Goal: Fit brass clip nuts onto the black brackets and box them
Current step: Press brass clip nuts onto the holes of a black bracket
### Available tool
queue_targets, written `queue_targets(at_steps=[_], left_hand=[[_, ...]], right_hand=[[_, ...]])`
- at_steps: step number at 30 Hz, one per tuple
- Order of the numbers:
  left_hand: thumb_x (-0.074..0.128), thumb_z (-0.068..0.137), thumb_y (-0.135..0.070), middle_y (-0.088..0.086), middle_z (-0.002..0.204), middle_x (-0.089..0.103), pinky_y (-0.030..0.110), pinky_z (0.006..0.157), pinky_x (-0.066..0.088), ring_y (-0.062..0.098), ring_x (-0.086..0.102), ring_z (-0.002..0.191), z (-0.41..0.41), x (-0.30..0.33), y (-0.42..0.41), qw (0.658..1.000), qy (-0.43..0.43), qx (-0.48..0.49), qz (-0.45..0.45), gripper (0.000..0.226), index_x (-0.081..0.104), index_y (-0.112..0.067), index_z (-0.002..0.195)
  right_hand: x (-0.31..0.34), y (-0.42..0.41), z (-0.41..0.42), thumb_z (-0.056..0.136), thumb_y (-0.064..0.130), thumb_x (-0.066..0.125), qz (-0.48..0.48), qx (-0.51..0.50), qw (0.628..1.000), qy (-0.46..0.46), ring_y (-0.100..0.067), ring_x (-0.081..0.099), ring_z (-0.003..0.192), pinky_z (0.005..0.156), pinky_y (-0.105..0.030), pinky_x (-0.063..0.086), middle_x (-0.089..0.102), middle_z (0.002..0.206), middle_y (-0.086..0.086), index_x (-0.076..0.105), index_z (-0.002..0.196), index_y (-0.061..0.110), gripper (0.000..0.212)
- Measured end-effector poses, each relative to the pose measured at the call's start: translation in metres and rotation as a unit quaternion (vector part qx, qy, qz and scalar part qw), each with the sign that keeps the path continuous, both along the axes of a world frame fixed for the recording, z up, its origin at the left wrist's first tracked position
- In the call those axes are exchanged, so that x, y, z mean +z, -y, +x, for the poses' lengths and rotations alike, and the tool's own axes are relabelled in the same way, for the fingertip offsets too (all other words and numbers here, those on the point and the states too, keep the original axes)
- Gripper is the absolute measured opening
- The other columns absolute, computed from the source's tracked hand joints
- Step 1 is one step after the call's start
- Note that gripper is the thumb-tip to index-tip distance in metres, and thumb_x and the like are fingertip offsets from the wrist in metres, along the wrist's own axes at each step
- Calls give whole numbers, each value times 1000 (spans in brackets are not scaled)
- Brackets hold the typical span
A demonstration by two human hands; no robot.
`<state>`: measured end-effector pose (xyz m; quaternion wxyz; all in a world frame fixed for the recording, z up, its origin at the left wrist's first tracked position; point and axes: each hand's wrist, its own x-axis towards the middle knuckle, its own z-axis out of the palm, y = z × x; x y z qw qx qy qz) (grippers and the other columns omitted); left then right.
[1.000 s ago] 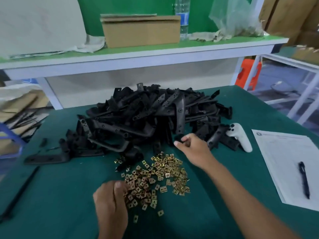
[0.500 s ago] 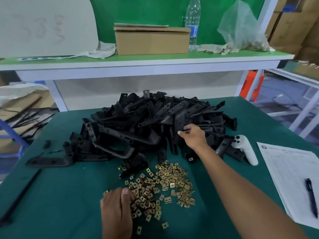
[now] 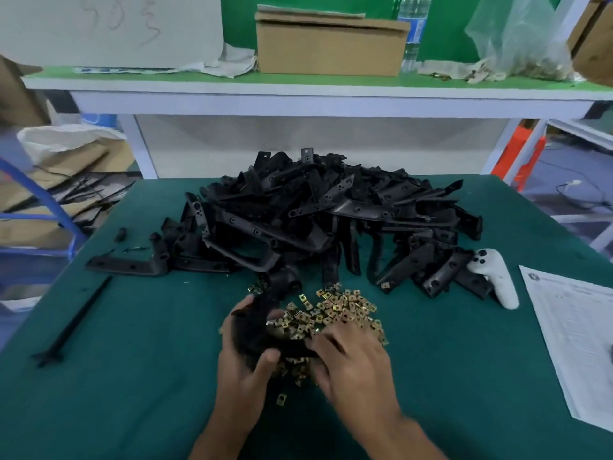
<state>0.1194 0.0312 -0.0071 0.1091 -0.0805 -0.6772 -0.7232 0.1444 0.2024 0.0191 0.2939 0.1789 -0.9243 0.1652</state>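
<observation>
We're barely started, as far as we can judge. The green table (image 3: 139, 376) carries the big heap of black brackets (image 3: 318, 224), and we see almost no brass on it — one bracket at the heap's near right edge seems to have a brass bit at its tip, too small to be sure. The cardboard box (image 3: 331, 48) sits on the shelf behind the heap, well apart from it; we can't see into it, so we can't tell if anything is boxed. The clip nuts (image 3: 338, 308) lie in a loose spread just in front of the heap.

Both hands work just in front of the heap, over the near side of the nut spread. Left hand (image 3: 247, 360) has fingers and thumb curled round one black bracket (image 3: 255, 330), blurred by motion. Right hand (image 3: 355, 360) has its fingers bunched at that bracket's right end; whether they pinch a nut we can't tell, the fingertips are smeared.

So our read: first fit in progress, nearly the whole heap left, then boxing.

Versus half a second ago: the right hand was up at the heap's front edge grabbing a bracket, the left was resting on the nuts. Now both have met in front of the heap, bracket between them. The camera has also tipped down slightly.
</observation>
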Motion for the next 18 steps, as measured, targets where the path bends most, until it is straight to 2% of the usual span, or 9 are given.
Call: queue_targets(at_steps=[3,5,6,7,10,11,12,14,18], left_hand=[[62,92,-44,6,115,74,45,99,52,29,67,113,-6,-4,9,996,37,51,65,37,64,-35,128],[65,90,-51,9,119,74,53,107,46,28,66,116,-10,-5,14,990,79,43,110,43,66,-34,129],[69,86,-58,8,123,72,56,110,43,26,65,119,-11,-4,16,988,89,35,119,51,66,-34,131],[72,82,-63,6,126,71,56,111,42,25,64,122,-12,-3,17,987,95,27,126,58,66,-34,131],[75,79,-60,9,120,74,57,108,45,32,66,118,-13,-5,17,984,98,34,144,56,69,-33,128],[75,80,-58,13,117,74,59,106,46,36,67,114,-13,-5,16,984,99,39,146,53,70,-33,126],[76,79,-58,19,114,73,61,104,48,40,67,111,-14,-5,15,983,99,45,148,53,70,-32,124],[80,75,-62,31,110,68,70,99,46,42,66,103,-14,-3,15,981,101,55,154,52,72,-28,113],[80,75,-62,36,105,65,71,94,48,49,64,98,-15,-3,16,984,99,46,138,47,73,-25,105]], right_hand=[[1,-1,5,68,14,86,-41,37,993,102,-11,60,97,82,-25,51,61,107,11,66,109,29,48],[4,-5,4,73,9,81,-222,22,953,204,-1,53,110,95,-18,42,57,114,24,60,113,39,54],[8,-7,1,76,0,74,-365,2,894,260,0,53,111,95,-19,42,58,113,24,60,111,40,54],[14,-9,-7,79,-11,63,-522,-23,795,309,-4,54,110,91,-24,44,61,112,19,61,109,34,54],[25,-25,-30,72,-27,32,-850,-44,394,348,-18,57,95,81,-31,48,59,105,-8,58,108,8,56],[28,-29,-34,66,-27,30,-887,-37,315,336,-21,58,96,85,-36,50,59,107,-14,58,107,4,59],[30,-31,-36,63,-27,28,-903,-26,275,329,-25,61,101,90,-41,51,60,112,-19,59,110,1,62],[30,-33,-37,66,-30,28,-898,-2,274,345,-34,63,111,96,-47,50,61,123,-29,58,119,-2,67],[21,-35,-33,92,-27,33,-842,28,332,424,-35,70,111,90,-41,60,65,126,-31,55,126,-5,46]])
